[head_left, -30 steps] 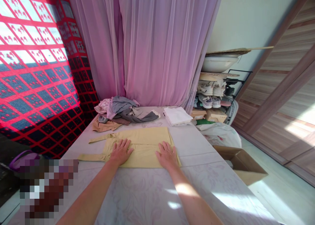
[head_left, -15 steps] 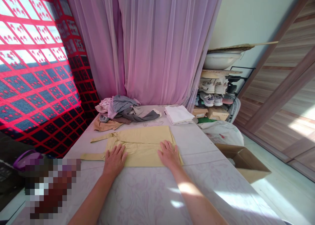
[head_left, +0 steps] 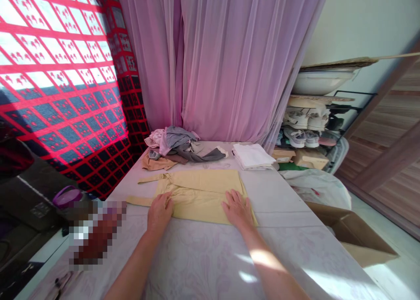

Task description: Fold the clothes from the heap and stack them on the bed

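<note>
On the sheet (head_left: 203,256), one yellow garment (head_left: 206,182) with two straps (head_left: 139,200) is laid flat before one clothes heap (head_left: 180,138) and one white stack (head_left: 252,155); in one open cardboard box (head_left: 370,250), the contents are unclear. The garment is touched by the palm-down right hand (head_left: 238,209), fingers slightly spread, and the left hand (head_left: 160,208), fingers close together; whether cloth is pinched there cannot be told.

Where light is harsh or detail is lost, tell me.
Head view: strong light glares through the upper red-gridded cloth; head view: bright patches fall on the right forearm and pale cover; head view: coarse pixelation hides something at lower left; head view: the yellow garment lies in softer light.
</note>
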A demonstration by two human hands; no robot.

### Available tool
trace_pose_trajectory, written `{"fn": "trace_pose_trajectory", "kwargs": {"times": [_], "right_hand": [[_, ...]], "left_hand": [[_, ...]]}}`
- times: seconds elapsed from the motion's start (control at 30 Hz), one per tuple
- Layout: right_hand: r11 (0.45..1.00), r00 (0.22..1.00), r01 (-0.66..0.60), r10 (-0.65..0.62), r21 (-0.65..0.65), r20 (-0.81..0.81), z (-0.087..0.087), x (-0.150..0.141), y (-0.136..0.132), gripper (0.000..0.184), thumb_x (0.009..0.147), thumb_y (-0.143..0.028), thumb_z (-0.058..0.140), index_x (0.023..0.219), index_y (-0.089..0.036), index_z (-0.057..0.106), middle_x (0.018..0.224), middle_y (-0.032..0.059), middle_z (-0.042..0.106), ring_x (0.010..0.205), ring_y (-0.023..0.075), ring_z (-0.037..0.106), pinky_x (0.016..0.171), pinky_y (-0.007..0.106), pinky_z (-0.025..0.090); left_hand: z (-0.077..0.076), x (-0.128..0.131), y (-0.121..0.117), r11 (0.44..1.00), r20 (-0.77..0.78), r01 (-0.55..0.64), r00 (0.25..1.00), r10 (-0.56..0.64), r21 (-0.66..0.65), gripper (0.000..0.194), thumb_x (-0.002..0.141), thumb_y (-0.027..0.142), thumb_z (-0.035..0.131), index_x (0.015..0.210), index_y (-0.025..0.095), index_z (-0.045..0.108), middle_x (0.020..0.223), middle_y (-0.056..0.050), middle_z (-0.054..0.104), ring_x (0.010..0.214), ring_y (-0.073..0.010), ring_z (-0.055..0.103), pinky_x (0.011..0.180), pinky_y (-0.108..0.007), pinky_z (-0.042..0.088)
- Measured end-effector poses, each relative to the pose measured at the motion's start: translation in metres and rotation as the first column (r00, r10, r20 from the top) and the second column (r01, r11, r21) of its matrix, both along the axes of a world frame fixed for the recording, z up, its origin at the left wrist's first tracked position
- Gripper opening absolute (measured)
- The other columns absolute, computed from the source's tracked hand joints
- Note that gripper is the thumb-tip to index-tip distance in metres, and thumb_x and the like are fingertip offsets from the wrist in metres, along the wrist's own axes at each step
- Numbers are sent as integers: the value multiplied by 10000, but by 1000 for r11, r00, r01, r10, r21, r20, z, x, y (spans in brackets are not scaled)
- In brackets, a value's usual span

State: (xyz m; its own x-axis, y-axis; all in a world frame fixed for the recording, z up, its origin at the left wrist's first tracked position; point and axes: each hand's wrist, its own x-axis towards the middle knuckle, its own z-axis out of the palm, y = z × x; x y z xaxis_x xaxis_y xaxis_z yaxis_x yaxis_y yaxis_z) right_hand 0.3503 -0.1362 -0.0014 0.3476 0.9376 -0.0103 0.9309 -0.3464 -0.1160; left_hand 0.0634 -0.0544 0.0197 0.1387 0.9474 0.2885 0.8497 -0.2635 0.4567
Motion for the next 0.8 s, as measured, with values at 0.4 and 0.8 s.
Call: {"fn": "trace_pose_trajectory", "kwargs": {"times": [0.4,0.8], "right_hand": [[1000,999,-1,2,-11,47,-1,0,0,530,967,-424,280,1458,-242,362,1562,60,274,1426,239,195,1121,579,149],[1000,998,3,-2,-10,61,-1,-1,0,527,969,-432,271,1455,-252,366,1559,57,281,1424,233,204,1119,570,160]], "left_hand": [[22,-63,35,962,-391,-228,908,153,-153,407,898,348,399,1138,165,672,1208,-148,647,1105,-310,580,920,-397,417],[35,-40,56,928,-459,-247,883,97,-279,517,782,634,452,946,217,709,1126,-150,679,1115,-349,554,938,-497,339]]}}
